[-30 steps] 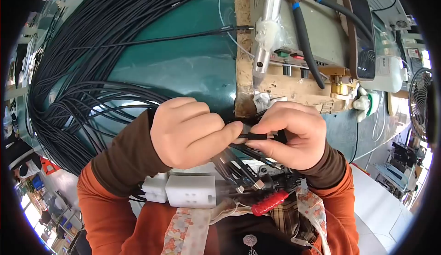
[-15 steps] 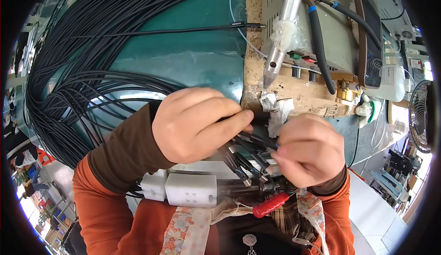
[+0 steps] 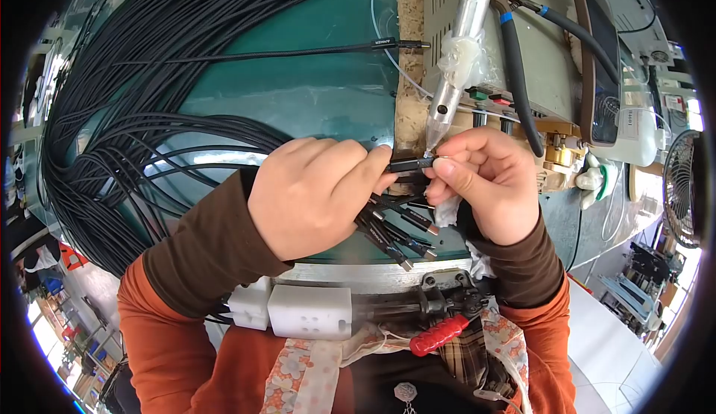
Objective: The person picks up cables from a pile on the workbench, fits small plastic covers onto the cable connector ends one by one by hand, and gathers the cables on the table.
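My left hand [image 3: 317,198] is closed around a bundle of black cables, whose plugs [image 3: 395,239] fan out below its fingers. One black cable plug [image 3: 406,165] sticks out to the right from between its thumb and forefinger. My right hand [image 3: 492,186] pinches the far end of that plug with thumb and forefinger, so its tip is hidden. Just above this end is the pointed tip of a metal nozzle [image 3: 440,123], touching it or very close; I cannot tell which.
A large pile of black cables [image 3: 97,115] covers the left of the green mat [image 3: 313,89]. Pliers [image 3: 514,63] lie on a box-like machine [image 3: 548,48] at upper right. A toggle clamp with a red handle [image 3: 440,334] and white blocks [image 3: 309,311] line the front edge.
My right hand has risen from beside the lower plugs to the nozzle tip, its fingers now on a single plug. My left hand has shifted slightly, bringing that plug level beneath the nozzle.
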A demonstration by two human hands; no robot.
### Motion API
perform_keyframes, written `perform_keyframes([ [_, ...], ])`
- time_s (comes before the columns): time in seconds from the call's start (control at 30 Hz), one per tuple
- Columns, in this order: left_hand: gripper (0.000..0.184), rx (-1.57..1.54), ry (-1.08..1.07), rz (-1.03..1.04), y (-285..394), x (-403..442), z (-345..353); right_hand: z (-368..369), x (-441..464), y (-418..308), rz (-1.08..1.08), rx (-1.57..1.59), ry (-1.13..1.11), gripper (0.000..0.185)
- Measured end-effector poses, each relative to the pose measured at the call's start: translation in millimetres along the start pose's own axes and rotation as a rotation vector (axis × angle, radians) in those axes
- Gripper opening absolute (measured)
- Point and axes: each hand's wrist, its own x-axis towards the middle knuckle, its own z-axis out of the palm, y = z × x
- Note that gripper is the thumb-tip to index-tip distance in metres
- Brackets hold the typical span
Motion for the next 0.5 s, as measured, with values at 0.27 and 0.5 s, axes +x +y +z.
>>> perform_keyframes([
  [0.27, 0.021, 0.02, 0.074, 0.018, -4.7, -1.8, 5.0, -5.6, 1.2, -1.8, 0.024, 0.074, -0.016, 0.013],
  [0.5, 0.021, -0.012, 0.081, 0.035, -4.1, -2.0, 1.0, -7.2, -0.9, 0.4, 0.014, 0.091, -0.05, 0.014],
])
